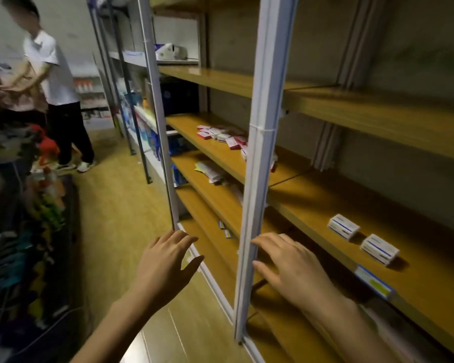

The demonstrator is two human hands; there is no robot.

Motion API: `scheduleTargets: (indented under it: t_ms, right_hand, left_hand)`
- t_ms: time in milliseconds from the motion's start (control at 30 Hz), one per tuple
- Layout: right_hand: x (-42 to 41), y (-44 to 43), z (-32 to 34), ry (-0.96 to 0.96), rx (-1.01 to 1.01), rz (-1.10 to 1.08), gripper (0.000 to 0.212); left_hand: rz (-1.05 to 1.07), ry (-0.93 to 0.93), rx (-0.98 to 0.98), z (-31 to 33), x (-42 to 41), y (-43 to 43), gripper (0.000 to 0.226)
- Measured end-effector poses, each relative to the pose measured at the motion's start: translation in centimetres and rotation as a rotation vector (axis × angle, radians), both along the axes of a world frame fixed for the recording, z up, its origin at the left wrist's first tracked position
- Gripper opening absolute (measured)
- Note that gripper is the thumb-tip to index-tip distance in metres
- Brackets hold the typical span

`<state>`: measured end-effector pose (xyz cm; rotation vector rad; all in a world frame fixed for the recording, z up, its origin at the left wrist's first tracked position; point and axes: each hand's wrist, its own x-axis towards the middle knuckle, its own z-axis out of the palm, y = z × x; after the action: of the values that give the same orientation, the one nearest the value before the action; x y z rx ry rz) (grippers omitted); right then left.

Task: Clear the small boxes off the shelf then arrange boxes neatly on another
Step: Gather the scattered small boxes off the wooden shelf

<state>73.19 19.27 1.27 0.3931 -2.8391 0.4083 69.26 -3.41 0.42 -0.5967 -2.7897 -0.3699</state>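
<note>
Two small white boxes with blue stripes (343,226) (380,249) lie on a wooden shelf (417,284) at the right. Further left, a pile of several small pink and white boxes (220,134) sits on the same shelf level, partly hidden behind a white upright post (257,163). My left hand (165,265) hovers in front of the lower shelves with fingers spread, holding nothing. My right hand (291,268) reaches toward the post with fingers relaxed, also holding nothing. Neither hand touches a box.
A lower shelf holds flat packets (210,170). A person in a white shirt (55,82) stands in the aisle at far left. A bin of colourful goods (29,231) lines the left side. Wooden floor (121,205) runs between.
</note>
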Motion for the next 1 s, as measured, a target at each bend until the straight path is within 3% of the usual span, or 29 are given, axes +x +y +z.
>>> scheduleTargets:
  t_ms: [333,467,1000]
  right_hand:
    - [-13.8,-11.5,-0.2,0.015,0.004,-0.024,0.035]
    - [-19.1,-13.1,0.2,0.002,0.006,-0.038,0.035]
    - [-42.1,-11.1,0.5,-0.003,-0.024,-0.259,0.038]
  left_hand:
    - [-0.019,0.028,-0.047,0.3,-12.4,-12.2,0.046]
    - [-0.013,0.043,0.016,0.3,-17.0,-14.2,0.044]
    - [-0.202,0.079,0.029,0.2,-45.1,-10.7,0.043]
